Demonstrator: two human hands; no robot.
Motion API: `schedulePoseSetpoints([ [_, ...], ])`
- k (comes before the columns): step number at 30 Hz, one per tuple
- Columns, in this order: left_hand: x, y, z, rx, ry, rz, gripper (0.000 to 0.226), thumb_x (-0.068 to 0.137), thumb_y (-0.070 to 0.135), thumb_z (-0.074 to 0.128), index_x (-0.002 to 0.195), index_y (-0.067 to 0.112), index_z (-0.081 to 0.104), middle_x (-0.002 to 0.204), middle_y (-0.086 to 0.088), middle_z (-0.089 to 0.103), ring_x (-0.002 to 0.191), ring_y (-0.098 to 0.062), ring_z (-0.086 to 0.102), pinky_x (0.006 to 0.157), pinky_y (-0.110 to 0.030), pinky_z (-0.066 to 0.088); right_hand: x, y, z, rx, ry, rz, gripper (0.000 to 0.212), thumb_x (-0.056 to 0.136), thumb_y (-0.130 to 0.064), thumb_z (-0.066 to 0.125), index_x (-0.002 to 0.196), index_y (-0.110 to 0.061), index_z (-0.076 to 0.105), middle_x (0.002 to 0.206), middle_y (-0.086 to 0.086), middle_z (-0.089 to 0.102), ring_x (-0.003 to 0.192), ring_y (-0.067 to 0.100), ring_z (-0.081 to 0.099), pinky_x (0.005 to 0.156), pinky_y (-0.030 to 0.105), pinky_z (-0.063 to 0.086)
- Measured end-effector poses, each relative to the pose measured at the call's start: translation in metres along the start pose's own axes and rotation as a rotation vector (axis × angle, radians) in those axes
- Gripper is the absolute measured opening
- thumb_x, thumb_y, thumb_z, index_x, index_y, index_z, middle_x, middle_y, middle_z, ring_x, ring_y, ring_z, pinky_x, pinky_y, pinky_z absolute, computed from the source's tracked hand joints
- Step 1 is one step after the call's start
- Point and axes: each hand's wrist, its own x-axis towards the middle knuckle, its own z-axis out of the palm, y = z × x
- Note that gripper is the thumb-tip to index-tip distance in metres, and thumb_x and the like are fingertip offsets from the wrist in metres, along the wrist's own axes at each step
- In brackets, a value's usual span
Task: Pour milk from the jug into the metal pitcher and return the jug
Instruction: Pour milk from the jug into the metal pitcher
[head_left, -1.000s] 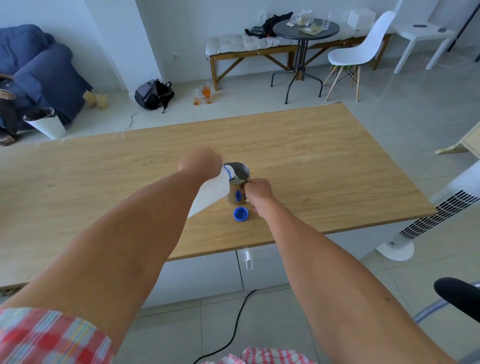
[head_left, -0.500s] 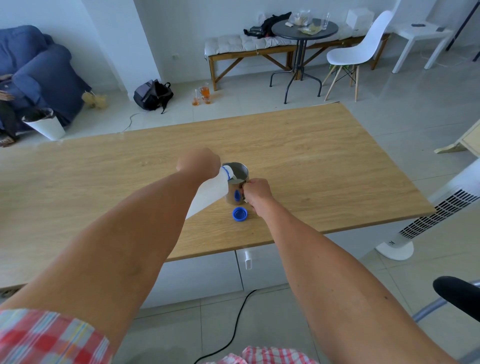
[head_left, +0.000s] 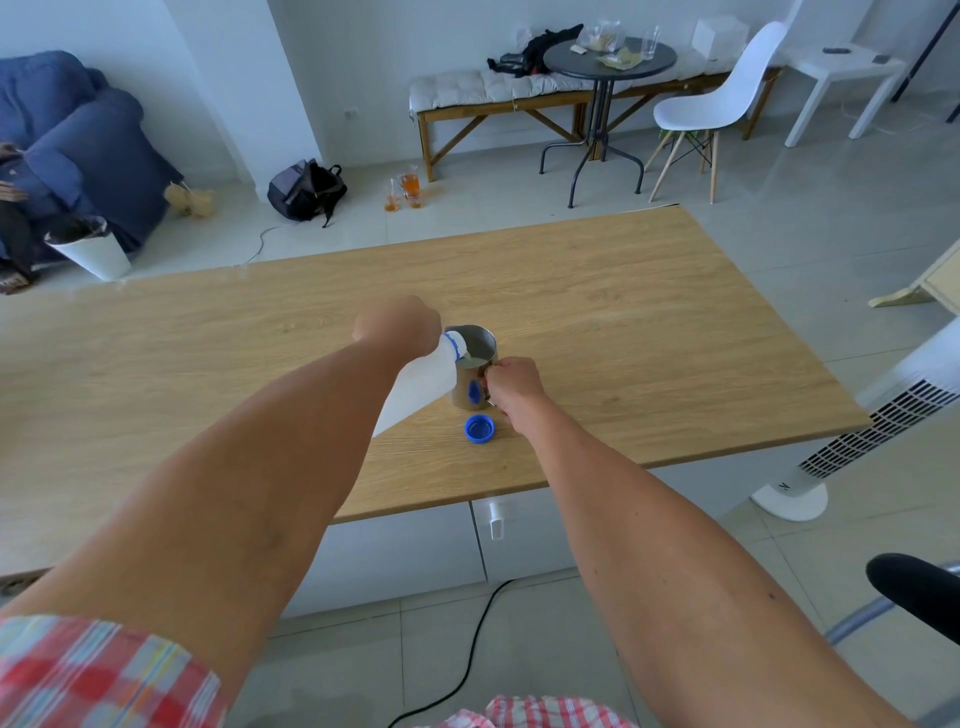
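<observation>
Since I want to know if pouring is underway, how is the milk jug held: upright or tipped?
Tipped. The left hand tilts the milk jug, spout over the metal pitcher, which holds milk.

Glowing with soft, even daylight; casting only faint shadows on the bench (head_left: 597, 291); bowing straight lines at frame edges; blurring the checked sleeve (head_left: 98, 675) lower left.

I have a single view, from a wide-angle camera on the person's head. It looks forward and steeply down along both bare arms to a wooden table (head_left: 597, 291), which fills the middle of the frame close below. Farther off, the top edge takes in the room's white wall (head_left: 363, 52). Straight lines bow near the borders.
</observation>
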Motion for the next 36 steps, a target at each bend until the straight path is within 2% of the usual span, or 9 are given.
schedulePoseSetpoints([
  [6,-0.0007,0.0003,-0.0016,0.011,-0.002,0.003,0.024,0.1,0.022,0.04,0.106,0.011,0.06,0.1,-0.011,0.062,0.094,-0.032,0.061,0.078,-0.04,0.046,-0.0031,-0.0013,-0.0025,0.0,0.004,0.01,0.02,0.095,0.0,0.043,0.086,-0.009,0.058,0.069,0.002,0.049,0.057,0.016,0.037,0.05,0.027,0.03],
  [10,-0.0009,0.0008,-0.0013,0.01,-0.001,0.002,0.024,0.101,0.023,0.039,0.102,0.011,0.06,0.088,-0.009,0.059,0.091,-0.031,0.061,0.077,-0.039,0.046,-0.0033,-0.0013,-0.0012,0.012,0.002,0.021,0.022,0.095,0.0,0.043,0.092,-0.008,0.064,0.072,0.004,0.052,0.058,0.016,0.04,0.05,0.027,0.032],
  [16,-0.0016,0.0009,-0.0027,0.017,0.003,0.009,0.024,0.099,0.021,0.039,0.104,0.011,0.06,0.1,-0.011,0.063,0.092,-0.031,0.062,0.077,-0.039,0.046,-0.0032,-0.0012,-0.0006,0.005,0.0,0.014,0.021,0.094,-0.001,0.043,0.091,-0.01,0.062,0.073,0.003,0.051,0.059,0.016,0.039,0.049,0.027,0.031],
  [23,-0.0008,0.0003,-0.0025,0.013,0.002,0.009,0.023,0.1,0.022,0.039,0.103,0.011,0.06,0.085,-0.008,0.055,0.089,-0.031,0.06,0.074,-0.038,0.044,-0.0036,-0.0008,-0.0013,0.011,-0.005,0.008,0.021,0.094,0.0,0.042,0.092,-0.01,0.061,0.074,0.004,0.049,0.06,0.016,0.037,0.05,0.027,0.03],
  [28,-0.0011,0.001,-0.0021,0.012,0.005,0.008,0.024,0.1,0.021,0.039,0.103,0.011,0.06,0.087,-0.009,0.057,0.09,-0.031,0.06,0.075,-0.039,0.044,-0.0035,-0.0019,-0.0021,0.004,-0.002,0.013,0.022,0.095,-0.001,0.043,0.093,-0.008,0.063,0.073,0.003,0.052,0.06,0.016,0.04,0.05,0.027,0.032],
  [32,-0.0007,0.0011,-0.0033,0.021,-0.001,0.009,0.021,0.1,0.021,0.039,0.104,0.012,0.058,0.096,-0.01,0.059,0.091,-0.032,0.059,0.075,-0.039,0.043,-0.0021,-0.0012,-0.0008,0.0,0.0,0.008,0.021,0.094,0.0,0.043,0.092,-0.009,0.062,0.075,0.006,0.053,0.058,0.016,0.039,0.048,0.026,0.03],
  [36,-0.0007,0.001,-0.0039,0.022,-0.004,0.008,0.022,0.1,0.023,0.039,0.106,0.013,0.058,0.09,-0.008,0.056,0.091,-0.031,0.058,0.075,-0.038,0.041,-0.0017,-0.0006,-0.0013,-0.001,-0.006,0.006,0.019,0.094,-0.001,0.044,0.089,-0.01,0.06,0.075,0.006,0.053,0.056,0.015,0.038,0.046,0.025,0.029],
])
